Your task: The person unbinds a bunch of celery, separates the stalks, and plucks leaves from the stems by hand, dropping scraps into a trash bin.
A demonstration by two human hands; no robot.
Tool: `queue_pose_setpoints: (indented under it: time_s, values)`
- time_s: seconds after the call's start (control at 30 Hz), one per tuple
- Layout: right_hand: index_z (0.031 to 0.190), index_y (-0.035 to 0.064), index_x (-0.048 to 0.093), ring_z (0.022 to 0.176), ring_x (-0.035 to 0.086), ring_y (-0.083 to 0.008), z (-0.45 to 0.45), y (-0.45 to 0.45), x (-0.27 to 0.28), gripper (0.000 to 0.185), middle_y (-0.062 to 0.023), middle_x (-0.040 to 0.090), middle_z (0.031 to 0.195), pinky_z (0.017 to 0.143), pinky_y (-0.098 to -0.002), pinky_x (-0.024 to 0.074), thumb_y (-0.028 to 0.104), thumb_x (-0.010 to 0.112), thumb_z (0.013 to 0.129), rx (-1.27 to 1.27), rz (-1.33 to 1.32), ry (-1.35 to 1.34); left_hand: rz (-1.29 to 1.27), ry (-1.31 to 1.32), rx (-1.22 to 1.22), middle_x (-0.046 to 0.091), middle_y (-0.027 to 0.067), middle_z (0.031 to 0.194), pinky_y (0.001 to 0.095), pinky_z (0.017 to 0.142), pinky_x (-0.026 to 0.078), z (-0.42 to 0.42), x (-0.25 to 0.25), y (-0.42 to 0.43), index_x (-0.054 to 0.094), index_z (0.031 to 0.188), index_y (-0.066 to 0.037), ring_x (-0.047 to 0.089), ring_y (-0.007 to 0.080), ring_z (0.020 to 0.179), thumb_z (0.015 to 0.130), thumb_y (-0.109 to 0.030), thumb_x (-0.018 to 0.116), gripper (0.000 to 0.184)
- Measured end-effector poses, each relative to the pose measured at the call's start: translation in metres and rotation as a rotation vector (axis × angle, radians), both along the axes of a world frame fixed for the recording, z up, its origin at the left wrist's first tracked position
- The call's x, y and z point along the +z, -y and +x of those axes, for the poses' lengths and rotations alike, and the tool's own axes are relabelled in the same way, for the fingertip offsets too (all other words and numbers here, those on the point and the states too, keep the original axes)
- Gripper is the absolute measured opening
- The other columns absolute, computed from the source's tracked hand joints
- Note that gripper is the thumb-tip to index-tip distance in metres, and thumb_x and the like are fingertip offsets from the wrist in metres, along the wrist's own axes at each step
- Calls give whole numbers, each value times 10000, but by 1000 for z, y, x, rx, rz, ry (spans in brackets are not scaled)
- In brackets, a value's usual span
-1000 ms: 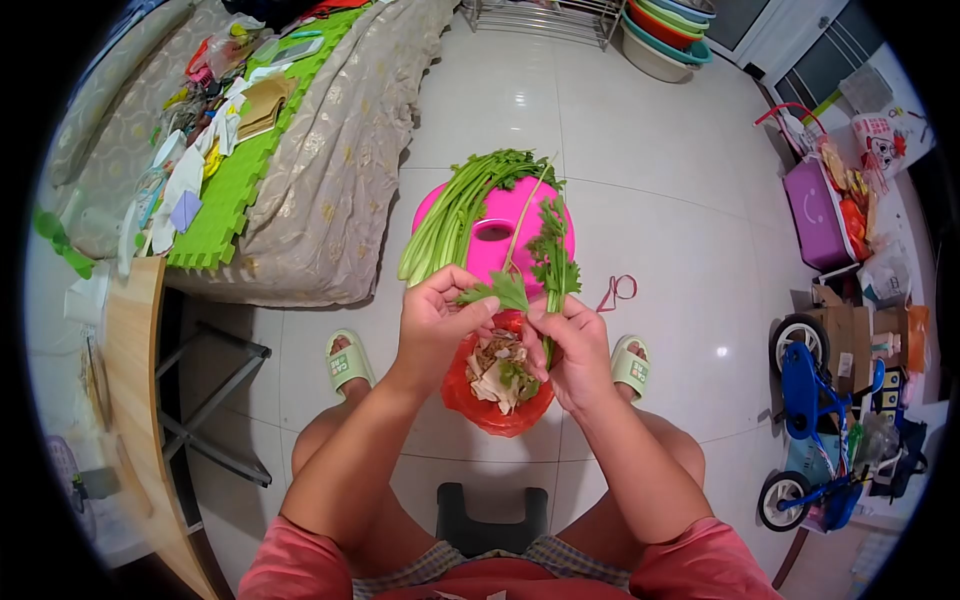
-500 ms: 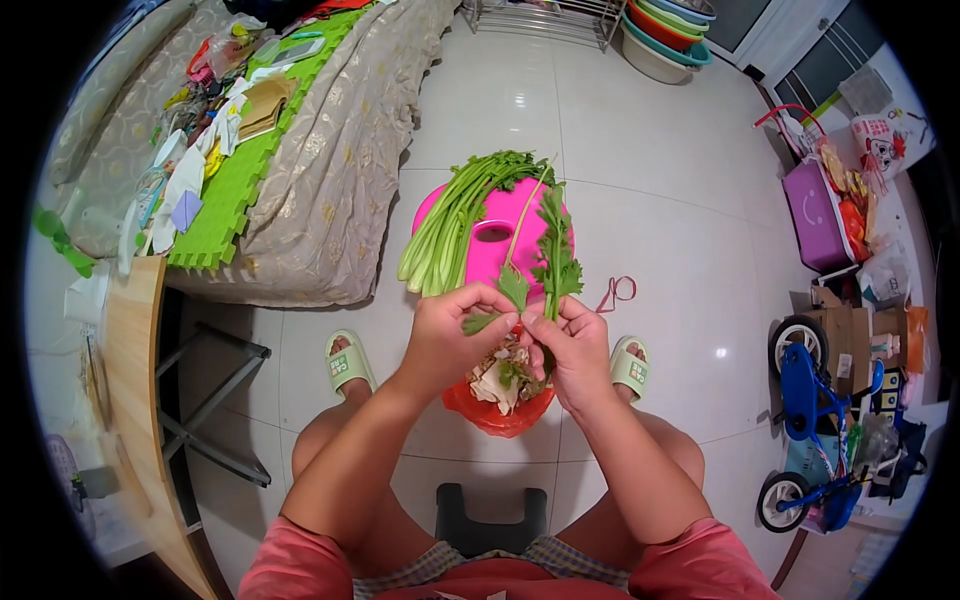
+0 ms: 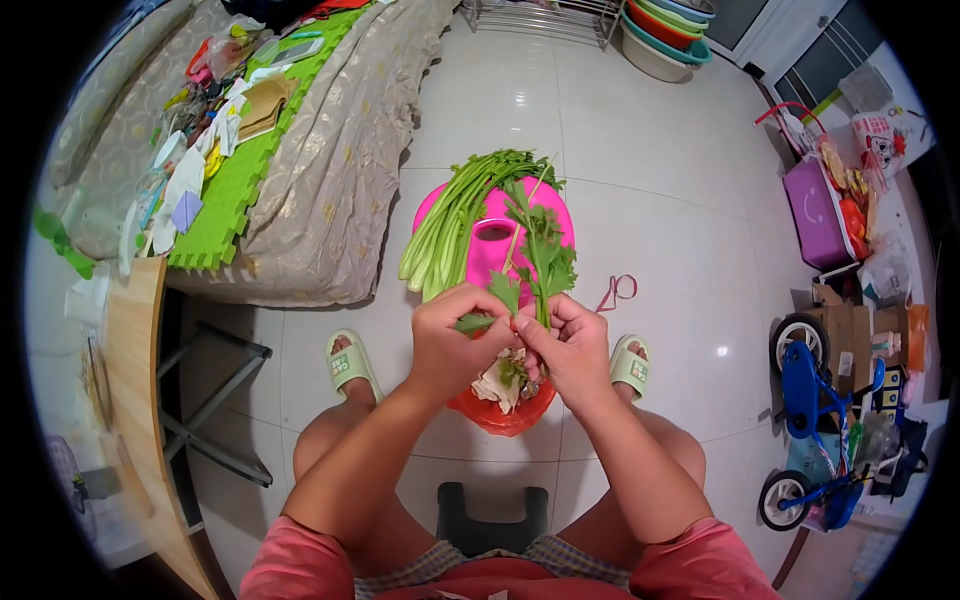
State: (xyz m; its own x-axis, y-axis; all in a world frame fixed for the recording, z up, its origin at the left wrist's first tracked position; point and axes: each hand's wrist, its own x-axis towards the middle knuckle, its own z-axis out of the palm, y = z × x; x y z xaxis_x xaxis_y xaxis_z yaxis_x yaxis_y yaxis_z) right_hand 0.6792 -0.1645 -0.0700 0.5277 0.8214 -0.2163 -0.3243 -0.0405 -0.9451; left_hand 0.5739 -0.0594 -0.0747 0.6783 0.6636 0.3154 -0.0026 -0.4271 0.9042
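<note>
My left hand pinches a leafy green sprig, whose leaves stick out on both sides of the fingers. My right hand is closed round the stems of a leafy celery bunch. Both sets of fingertips meet just above a red plastic bag, which holds pale scraps and some green bits. Beyond the hands, a bundle of celery stalks lies on the left part of a pink stool. A thin stalk also lies across the stool.
A red loop of string lies on the tiled floor right of the stool. Slippered feet flank the red bag. A covered bed and a wooden table stand left; a blue balance bike and boxes stand right.
My left hand has moved right and closer to my right hand, fingertips now meeting. The leafy bunch in my right hand has tilted left, over the stool.
</note>
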Motion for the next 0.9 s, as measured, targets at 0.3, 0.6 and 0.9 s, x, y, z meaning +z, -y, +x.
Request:
queue_pose_setpoints:
  time_s: [0.3, 0.6, 0.9]
  values:
    - [882, -6, 579, 477, 510, -63, 18, 3, 3, 93, -44, 589, 650, 405, -178, 394, 71, 597, 834, -62, 19, -98, 163, -78, -211, 639, 65, 730, 283, 617, 472, -10, 1, -16, 659, 725, -41, 598, 189, 663, 648, -22, 724, 102]
    - [875, -4, 581, 430, 447, -42, 25, 24, 17, 100, -49, 585, 644, 350, -167, 295, 73, 614, 820, -134, 66, -65, 300, -191, -252, 641, 48, 819, 310, 695, 459, -18, -21, 0, 689, 845, -75, 573, 211, 726, 700, -68, 697, 145]
    - [861, -8, 581, 422, 449, -40, 6, 53, 9, 81, -43, 584, 634, 355, -172, 307, 67, 596, 831, -119, 62, -113, -108, -238, -308, 625, 80, 886, 272, 746, 452, -32, -16, 24, 654, 960, -32, 578, 162, 802, 812, -75, 607, 161]
